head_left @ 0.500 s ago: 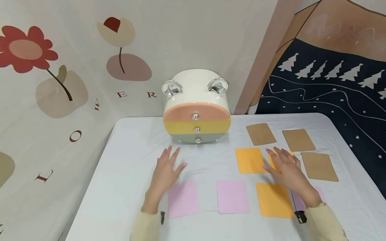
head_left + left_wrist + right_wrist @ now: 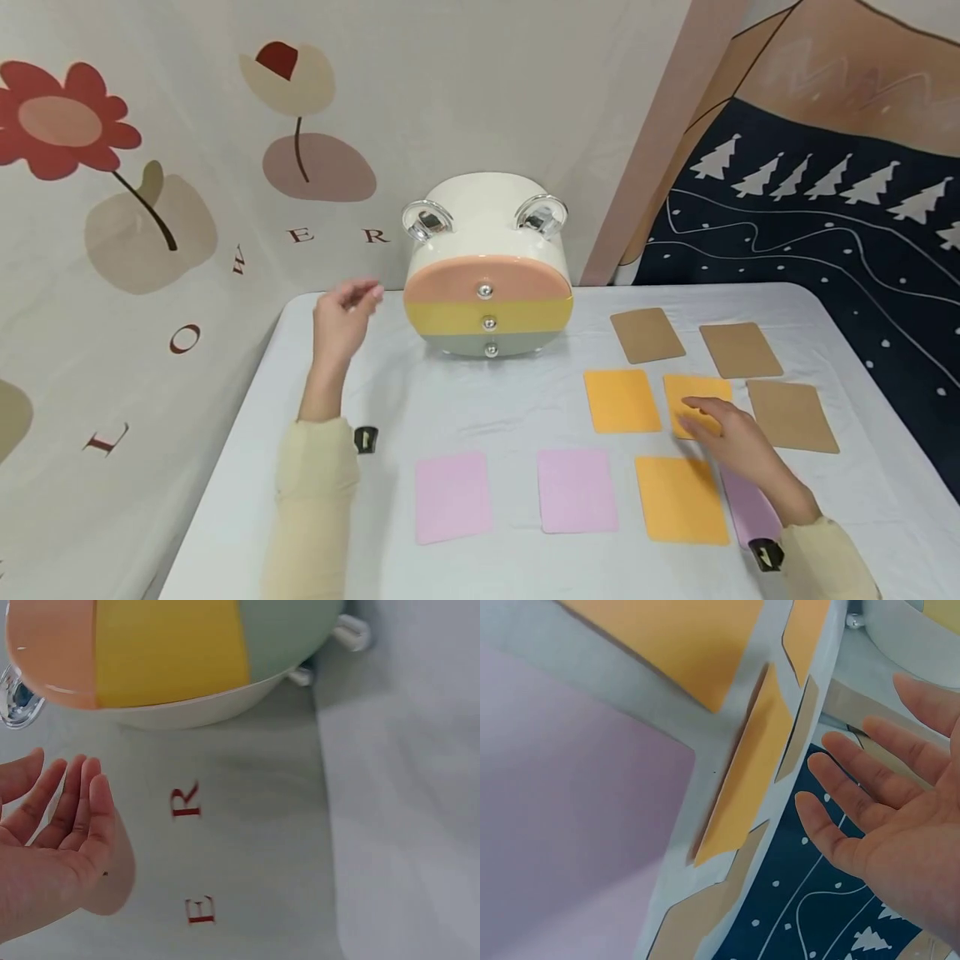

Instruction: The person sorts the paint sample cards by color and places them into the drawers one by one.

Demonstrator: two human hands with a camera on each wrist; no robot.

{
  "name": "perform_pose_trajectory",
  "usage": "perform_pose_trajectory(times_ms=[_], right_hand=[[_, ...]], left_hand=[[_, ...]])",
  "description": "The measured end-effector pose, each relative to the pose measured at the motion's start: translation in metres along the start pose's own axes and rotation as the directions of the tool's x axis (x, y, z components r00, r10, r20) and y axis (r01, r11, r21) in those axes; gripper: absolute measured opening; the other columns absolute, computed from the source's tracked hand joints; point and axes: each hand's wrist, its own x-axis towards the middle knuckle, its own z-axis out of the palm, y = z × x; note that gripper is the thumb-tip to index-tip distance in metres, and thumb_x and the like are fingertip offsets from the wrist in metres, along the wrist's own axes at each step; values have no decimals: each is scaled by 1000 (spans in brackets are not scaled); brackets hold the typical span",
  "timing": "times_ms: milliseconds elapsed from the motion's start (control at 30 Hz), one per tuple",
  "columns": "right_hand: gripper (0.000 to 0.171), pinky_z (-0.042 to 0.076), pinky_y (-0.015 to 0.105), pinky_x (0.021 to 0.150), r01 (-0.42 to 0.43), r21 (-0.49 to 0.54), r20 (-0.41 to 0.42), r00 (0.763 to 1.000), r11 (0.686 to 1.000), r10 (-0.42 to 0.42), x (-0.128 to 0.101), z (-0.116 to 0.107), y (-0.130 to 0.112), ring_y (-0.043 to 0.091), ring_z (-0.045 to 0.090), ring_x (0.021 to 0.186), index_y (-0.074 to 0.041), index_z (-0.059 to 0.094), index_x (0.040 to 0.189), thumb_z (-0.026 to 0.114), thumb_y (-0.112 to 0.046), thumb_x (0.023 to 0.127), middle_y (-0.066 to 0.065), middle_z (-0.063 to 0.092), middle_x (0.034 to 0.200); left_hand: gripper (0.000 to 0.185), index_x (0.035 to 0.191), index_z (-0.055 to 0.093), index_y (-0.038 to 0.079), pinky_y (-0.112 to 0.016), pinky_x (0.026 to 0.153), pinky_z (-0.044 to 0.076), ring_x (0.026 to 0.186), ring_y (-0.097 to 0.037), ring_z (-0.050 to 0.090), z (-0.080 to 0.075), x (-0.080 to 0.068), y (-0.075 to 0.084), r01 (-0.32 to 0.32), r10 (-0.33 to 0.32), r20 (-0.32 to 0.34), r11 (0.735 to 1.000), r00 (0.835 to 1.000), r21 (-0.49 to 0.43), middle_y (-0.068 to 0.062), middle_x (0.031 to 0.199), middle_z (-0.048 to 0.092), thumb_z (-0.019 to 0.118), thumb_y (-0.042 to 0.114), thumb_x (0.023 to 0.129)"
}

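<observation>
Cards lay spread in colour groups across the white table point(image 2: 315, 500), none of them lifted, so by my reading the work had barely started and all nine remained to be handled. The right hand point(image 2: 738, 442) hovered low over the middle orange card point(image 2: 693, 392), fingers straight and loosely spread, holding nothing; the wrist view showed that open palm clear of the card's surface. Beside it sat another orange card point(image 2: 621, 400), and a third orange card point(image 2: 681, 500) lay nearer the person. The left hand point(image 2: 341, 321) was raised near the left flank of the drawer box point(image 2: 487, 267), fingers relaxed and slightly bent, empty, not touching it. All three drawers, peach, yellow and grey-green, looked closed. Around them: two pink cards point(image 2: 453, 497) in the front row, a third pink card point(image 2: 750, 504) partly hidden under the right forearm, and three brown cards point(image 2: 647, 335) toward the far right edge. Nothing blocked either hand's path.
</observation>
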Motion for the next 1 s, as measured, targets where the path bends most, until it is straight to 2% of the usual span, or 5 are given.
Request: perform_pose_trajectory(times_ms=[200,467,633,800,1000], right_hand=[[36,45,58,76,26,32,7,1000,999,-26,-1,3,2,41,54,96,11,54,114,62,-12,87,28,56,110],[32,46,56,75,83,78,19,996,993,-85,6,9,-2,40,56,95,9,57,112,62,-8,86,24,60,107],[31,47,53,76,112,76,73,990,991,-118,23,8,-17,38,56,97,9,57,112,61,-9,87,23,60,109],[31,50,46,75,159,65,149,975,985,-167,51,1,-48,31,58,93,8,58,113,61,-11,88,19,61,109],[27,52,38,75,271,123,218,931,955,-292,90,-4,-94,25,60,91,4,58,116,55,-3,90,14,63,105]], left_hand=[[34,123,56,5,-28,89,45,103,-18,54,-4,35,33,-39,44,66,997,997,-66,-11,116,58,54,23,93],[33,124,57,6,-27,89,46,102,-14,55,-4,61,67,-83,105,191,989,976,-122,-11,118,58,54,16,93],[30,121,59,2,-27,87,47,96,-11,57,-2,67,71,-83,110,227,989,968,-122,-11,114,60,55,9,92],[30,121,59,2,-29,87,48,95,-12,57,-3,68,70,-93,119,242,989,963,-116,-12,114,61,55,8,92],[30,121,58,2,-29,87,48,95,-13,57,-3,69,69,-99,123,246,989,961,-106,-12,115,60,54,8,92]])
